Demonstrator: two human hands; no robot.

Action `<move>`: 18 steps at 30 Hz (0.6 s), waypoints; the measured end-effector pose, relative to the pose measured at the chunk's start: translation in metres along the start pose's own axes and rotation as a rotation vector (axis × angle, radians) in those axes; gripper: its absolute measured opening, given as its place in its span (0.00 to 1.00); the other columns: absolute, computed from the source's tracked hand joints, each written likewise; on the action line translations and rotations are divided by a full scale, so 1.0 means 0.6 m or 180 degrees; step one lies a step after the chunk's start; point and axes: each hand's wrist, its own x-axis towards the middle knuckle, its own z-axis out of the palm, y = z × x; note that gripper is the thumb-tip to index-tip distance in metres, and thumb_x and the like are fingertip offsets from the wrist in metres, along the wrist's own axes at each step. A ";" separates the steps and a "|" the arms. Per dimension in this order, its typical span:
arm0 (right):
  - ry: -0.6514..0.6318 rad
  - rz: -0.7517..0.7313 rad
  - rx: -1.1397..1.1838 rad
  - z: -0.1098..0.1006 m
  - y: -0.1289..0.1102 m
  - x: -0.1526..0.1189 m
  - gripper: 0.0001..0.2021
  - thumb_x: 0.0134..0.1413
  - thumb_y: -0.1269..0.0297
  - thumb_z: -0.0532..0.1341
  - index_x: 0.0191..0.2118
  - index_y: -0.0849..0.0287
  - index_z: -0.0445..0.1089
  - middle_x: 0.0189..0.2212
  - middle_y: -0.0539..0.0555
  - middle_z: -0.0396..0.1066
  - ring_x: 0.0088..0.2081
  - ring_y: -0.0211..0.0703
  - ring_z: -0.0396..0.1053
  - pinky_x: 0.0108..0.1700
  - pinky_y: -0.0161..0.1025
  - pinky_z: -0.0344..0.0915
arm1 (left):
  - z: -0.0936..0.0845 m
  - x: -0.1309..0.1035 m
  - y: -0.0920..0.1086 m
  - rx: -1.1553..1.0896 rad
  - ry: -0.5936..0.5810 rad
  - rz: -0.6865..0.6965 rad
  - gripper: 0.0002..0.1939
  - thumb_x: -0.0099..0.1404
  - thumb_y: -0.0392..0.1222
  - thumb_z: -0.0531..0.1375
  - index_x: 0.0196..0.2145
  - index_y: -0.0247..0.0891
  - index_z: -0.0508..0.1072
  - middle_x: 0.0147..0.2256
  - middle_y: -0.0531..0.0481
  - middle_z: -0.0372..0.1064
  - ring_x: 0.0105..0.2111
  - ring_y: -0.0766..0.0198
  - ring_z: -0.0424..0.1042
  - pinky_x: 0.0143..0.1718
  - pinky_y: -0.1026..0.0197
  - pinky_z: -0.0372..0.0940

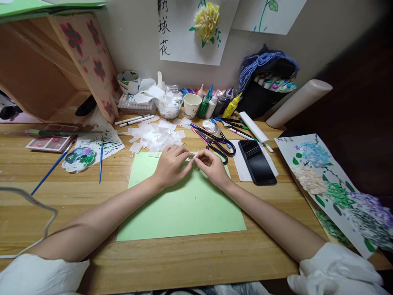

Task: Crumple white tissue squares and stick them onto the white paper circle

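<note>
Above the far half of a green sheet of paper, my two hands meet fingertip to fingertip. My left hand is closed in a pinch on a small white piece of paper. From the other side my right hand pinches the same piece with thumb and forefinger. Most of the piece is hidden by the fingers. Just beyond my left hand lies a loose pile of small white paper pieces. Black-handled scissors rest beyond my right hand.
A black phone lies to the right, near a sheet with paper flowers. At the back stand a paper cup, paint bottles and a black marker bag. Left are a paint palette, brushes and a cardboard box.
</note>
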 end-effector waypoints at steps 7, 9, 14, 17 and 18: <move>0.0112 0.0086 -0.0005 -0.001 0.005 0.001 0.08 0.52 0.59 0.57 0.31 0.59 0.67 0.29 0.51 0.67 0.29 0.37 0.65 0.31 0.36 0.64 | 0.001 0.002 -0.005 -0.0200 -0.0020 -0.0129 0.11 0.64 0.38 0.51 0.38 0.39 0.72 0.35 0.49 0.70 0.36 0.63 0.67 0.38 0.58 0.55; 0.0154 0.0107 -0.0014 0.000 0.006 0.002 0.09 0.51 0.58 0.58 0.31 0.59 0.67 0.29 0.51 0.67 0.29 0.37 0.65 0.31 0.36 0.64 | 0.002 0.003 -0.006 -0.0306 -0.0039 -0.0207 0.10 0.64 0.39 0.52 0.38 0.39 0.72 0.35 0.49 0.71 0.36 0.63 0.67 0.38 0.58 0.56; 0.0205 0.0150 0.0026 0.000 0.004 0.002 0.09 0.50 0.58 0.59 0.29 0.59 0.66 0.28 0.50 0.66 0.28 0.35 0.64 0.31 0.35 0.63 | 0.001 0.006 -0.006 -0.0523 0.0014 -0.0371 0.09 0.64 0.42 0.53 0.35 0.39 0.72 0.33 0.50 0.71 0.36 0.64 0.67 0.38 0.59 0.56; 0.0209 0.0156 -0.0023 -0.001 0.002 0.002 0.09 0.51 0.58 0.58 0.29 0.59 0.66 0.27 0.50 0.66 0.27 0.35 0.64 0.31 0.35 0.62 | 0.001 0.007 -0.005 -0.0536 0.0028 -0.0485 0.09 0.64 0.42 0.53 0.31 0.38 0.71 0.30 0.51 0.70 0.33 0.64 0.66 0.37 0.59 0.56; 0.0229 0.0154 -0.0040 -0.002 0.002 0.002 0.09 0.52 0.58 0.58 0.29 0.59 0.66 0.27 0.50 0.66 0.27 0.35 0.63 0.31 0.35 0.62 | 0.001 0.007 -0.005 -0.0529 0.0036 -0.0521 0.09 0.63 0.42 0.54 0.31 0.38 0.71 0.30 0.51 0.69 0.33 0.64 0.66 0.37 0.60 0.56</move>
